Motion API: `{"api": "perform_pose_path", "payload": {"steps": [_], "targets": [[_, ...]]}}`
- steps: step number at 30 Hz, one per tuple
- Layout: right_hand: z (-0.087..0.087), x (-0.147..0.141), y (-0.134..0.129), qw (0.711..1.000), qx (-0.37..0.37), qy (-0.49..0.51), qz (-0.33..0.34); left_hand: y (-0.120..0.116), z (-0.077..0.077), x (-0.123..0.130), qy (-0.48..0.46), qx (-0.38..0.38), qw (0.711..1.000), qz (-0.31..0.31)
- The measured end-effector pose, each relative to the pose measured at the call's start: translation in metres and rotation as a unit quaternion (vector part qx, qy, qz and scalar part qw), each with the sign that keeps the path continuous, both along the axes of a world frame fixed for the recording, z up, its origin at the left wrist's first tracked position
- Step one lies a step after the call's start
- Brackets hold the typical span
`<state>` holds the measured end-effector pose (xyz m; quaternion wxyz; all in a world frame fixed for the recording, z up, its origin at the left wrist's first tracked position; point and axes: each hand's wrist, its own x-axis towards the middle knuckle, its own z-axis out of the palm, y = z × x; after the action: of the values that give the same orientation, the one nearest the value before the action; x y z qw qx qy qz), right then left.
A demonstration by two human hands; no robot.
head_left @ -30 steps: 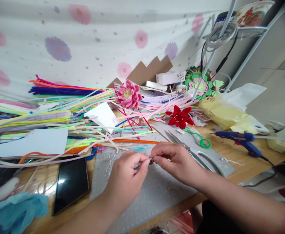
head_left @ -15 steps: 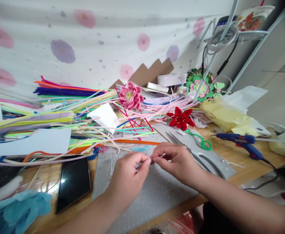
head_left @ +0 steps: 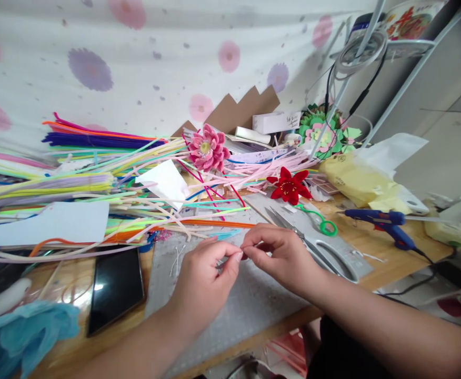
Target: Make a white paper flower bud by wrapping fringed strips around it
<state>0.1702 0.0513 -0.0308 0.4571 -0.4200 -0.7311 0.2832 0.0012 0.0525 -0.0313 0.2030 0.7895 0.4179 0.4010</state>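
Over the grey cutting mat (head_left: 250, 305), my left hand (head_left: 207, 276) and my right hand (head_left: 280, 255) meet at the fingertips. Both are closed in a pinch, thumb against forefinger. Whatever sits between the fingertips is too small and hidden to make out. Just behind my right hand lie large scissors (head_left: 327, 258) with metal blades, partly covered by that hand. A red pipe-cleaner flower (head_left: 289, 185) lies beyond the scissors' tips. Thin white stamens (head_left: 176, 260) rest on the mat left of my left hand.
Bundles of coloured pipe cleaners (head_left: 49, 189) spread across the back left, with a pink flower (head_left: 208, 148) at their right end. A black phone (head_left: 116, 289) lies left of the mat. To the right are green-handled scissors (head_left: 328, 227) and a blue glue gun (head_left: 388, 221).
The view has shifted slightly, so the table's things sit a little further left and higher. My hands stay pinched together, fingertips still meeting, with the small dark red bit between them now hidden.
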Motion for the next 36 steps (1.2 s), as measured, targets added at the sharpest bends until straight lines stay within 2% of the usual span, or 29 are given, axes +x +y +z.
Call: {"api": "perform_pose_path", "payload": {"steps": [4, 7, 23, 32, 36], "targets": [[0.004, 0.005, 0.000, 0.993, -0.090, 0.057, 0.042, 0.001, 0.004, 0.000, -0.020, -0.062, 0.998, -0.005], [0.005, 0.006, 0.000, 0.990, -0.112, 0.076, 0.048, 0.001, 0.005, 0.000, -0.023, -0.073, 0.997, -0.004], [0.004, -0.006, -0.009, 0.999, 0.016, 0.006, -0.040, -0.002, 0.003, 0.000, -0.015, -0.004, 1.000, -0.003], [0.001, -0.007, -0.009, 0.998, 0.024, 0.013, -0.057, -0.001, -0.001, -0.002, -0.018, 0.032, 0.998, -0.042], [0.003, -0.002, -0.008, 0.999, -0.010, 0.040, -0.015, -0.002, 0.001, -0.003, -0.016, 0.019, 0.999, -0.025]]}}
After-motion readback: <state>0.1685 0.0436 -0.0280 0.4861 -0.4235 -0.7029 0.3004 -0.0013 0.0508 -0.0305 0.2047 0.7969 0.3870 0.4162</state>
